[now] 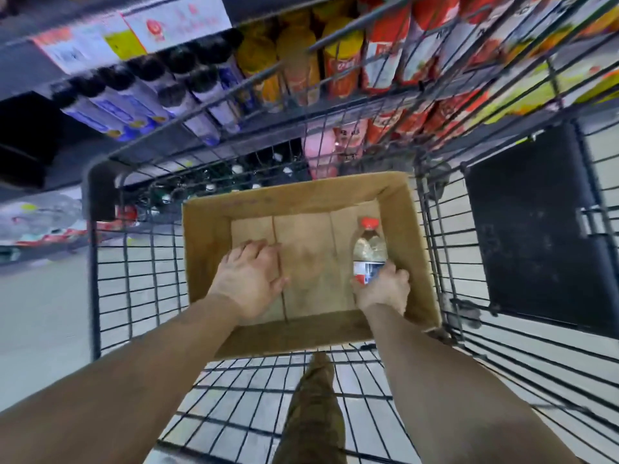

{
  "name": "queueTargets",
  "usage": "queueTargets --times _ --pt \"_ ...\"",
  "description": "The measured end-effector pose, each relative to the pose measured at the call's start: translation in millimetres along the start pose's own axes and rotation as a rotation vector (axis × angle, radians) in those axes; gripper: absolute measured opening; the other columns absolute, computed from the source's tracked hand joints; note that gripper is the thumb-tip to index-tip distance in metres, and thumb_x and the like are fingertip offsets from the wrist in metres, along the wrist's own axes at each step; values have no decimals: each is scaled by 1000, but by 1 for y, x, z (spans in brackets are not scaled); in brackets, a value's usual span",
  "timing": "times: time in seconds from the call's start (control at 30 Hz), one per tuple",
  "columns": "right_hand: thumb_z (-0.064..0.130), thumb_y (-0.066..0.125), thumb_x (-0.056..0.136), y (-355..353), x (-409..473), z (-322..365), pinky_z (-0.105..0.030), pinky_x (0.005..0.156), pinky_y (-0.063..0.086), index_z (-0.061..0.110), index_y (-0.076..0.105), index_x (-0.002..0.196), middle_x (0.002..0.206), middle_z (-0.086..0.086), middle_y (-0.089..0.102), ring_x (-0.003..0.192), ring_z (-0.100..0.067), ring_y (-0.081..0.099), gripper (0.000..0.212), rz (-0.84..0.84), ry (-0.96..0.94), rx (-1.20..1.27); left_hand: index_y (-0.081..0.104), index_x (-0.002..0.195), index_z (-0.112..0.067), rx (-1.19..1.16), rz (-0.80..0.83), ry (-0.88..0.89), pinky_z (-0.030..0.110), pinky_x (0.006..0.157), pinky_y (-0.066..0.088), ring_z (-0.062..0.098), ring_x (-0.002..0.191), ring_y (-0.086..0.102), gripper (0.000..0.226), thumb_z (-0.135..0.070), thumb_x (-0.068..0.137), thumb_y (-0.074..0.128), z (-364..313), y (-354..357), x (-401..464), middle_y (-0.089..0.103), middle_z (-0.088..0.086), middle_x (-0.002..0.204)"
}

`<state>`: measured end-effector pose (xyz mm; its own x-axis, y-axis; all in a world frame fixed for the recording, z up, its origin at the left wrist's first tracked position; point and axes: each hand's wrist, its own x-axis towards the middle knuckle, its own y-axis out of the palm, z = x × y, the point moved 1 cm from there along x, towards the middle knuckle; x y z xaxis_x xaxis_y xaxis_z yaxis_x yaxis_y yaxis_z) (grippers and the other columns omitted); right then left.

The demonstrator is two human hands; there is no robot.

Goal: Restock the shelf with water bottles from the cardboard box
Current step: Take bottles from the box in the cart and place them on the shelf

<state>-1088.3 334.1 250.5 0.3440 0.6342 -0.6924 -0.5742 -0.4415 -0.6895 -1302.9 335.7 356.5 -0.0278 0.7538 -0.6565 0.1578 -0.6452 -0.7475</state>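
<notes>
- Cardboard box (207,229): sits in wire cart (140,262), within reach.
- Water bottle (368,249): red-capped, lying in box's right side; the only one visible.
- Right hand (383,289): wrapped around bottle's lower end, apparently for lifting.
- Left hand (251,272): spread flat on box floor, holding nothing.

Brown cardboard box (207,236); red-capped clear bottle (369,249), white-blue-red label; black wire cart (140,262).

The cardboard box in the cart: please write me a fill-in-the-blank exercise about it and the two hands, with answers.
1. The cardboard box sits inside a wire ____.
2. The only water bottle in the box has a ____ cap.
3. The ____ hand grips that bottle.
4. The left hand rests open on the box's ____.

Answers: cart; red; right; bottom
</notes>
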Motion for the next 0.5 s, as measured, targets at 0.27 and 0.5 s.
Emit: queueTargets --times 0.27,0.5 --pt "34 82 69 10 -10 17 -26 71 45 12 57 114 104 -7 68 86 -24 61 56 113 68 353 29 149 -24 -48 -29 -39 43 119 21 29 144 24 63 -54 95 42 15 -8 -15 29 7 157" --pt "29 83 70 -7 -102 85 -28 71 52 17 56 111 86 7 64 76 -14 63 52 233 -283 424 31 148 -19 -131 -102 -43 40 119 22 29 142 28 64 -53 95 43 42 -43 -60 33 9 155"
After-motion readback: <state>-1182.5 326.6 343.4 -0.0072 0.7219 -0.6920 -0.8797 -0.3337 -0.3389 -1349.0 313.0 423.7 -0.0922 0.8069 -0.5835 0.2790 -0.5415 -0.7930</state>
